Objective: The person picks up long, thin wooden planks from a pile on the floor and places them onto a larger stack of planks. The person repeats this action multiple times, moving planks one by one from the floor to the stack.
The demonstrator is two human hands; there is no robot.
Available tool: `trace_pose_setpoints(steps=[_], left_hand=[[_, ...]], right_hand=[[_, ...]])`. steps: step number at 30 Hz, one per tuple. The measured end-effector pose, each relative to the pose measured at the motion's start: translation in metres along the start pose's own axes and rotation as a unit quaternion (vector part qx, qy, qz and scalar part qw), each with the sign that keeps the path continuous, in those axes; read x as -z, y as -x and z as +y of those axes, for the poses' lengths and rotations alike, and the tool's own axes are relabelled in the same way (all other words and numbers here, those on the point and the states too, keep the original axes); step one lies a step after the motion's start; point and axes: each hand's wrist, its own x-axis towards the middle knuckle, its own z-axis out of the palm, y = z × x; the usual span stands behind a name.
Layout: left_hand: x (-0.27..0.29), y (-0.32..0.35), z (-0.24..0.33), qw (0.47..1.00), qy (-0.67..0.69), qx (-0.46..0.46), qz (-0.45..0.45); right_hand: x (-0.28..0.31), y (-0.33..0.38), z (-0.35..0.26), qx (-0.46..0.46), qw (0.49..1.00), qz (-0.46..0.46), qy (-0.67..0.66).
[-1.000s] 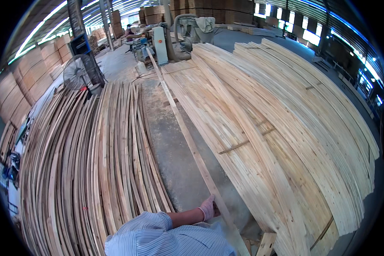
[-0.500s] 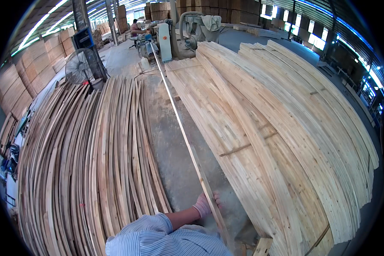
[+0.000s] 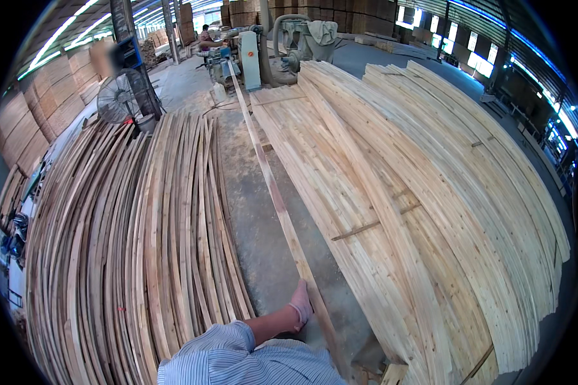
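Lengthwise, the wooden strip (image 3: 274, 192) runs forward-left toward the machine (image 3: 250, 61); left hand (image 3: 301, 303) touches it, grip unclear.

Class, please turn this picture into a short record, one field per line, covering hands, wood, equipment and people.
Left hand: at the left edge of the long board; how closed the grip is cannot be told
Right hand: not in view
Board: runs from near the wearer toward the machine
Left of board: brown strips, lying lengthwise
Right of board: paler planks, broadly spread
Equipment: fan beyond the strips; pale cabinet beside the machine
Other people: one person in the distance
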Motion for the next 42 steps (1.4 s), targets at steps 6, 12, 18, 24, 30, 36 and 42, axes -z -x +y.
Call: trace_pose_setpoints(steps=[6,12,18,24,30,36,42], left_hand=[[-0.072,-0.035,0.120,0.998,-0.010,-0.011,-0.062],[-0.063,-0.060,0.101,0.986,-0.111,-0.096,-0.073],[0.028,-0.017,-0.030,0.847,-0.391,0.114,-0.343],[0.017,-0.034,-0.039,0.926,-0.200,0.310,-0.083],[0.004,-0.109,0.047,0.965,-0.194,0.164,-0.058],[-0.010,-0.167,0.137,0.986,-0.156,0.054,-0.030],[-0.013,-0.207,0.211,0.980,-0.179,-0.042,-0.074]], right_hand=[[0.029,0.030,-0.054,-0.023,0.999,0.009,0.028],[-0.009,-0.032,-0.129,0.066,0.997,0.024,0.015],[-0.050,-0.095,-0.261,0.124,0.988,0.047,0.083],[-0.070,-0.119,-0.361,0.173,0.977,0.114,-0.049],[-0.099,-0.185,-0.345,0.249,0.938,0.172,-0.169],[-0.095,-0.179,-0.267,0.182,0.919,0.207,-0.281],[-0.096,-0.171,-0.192,0.025,0.911,0.191,-0.364]])
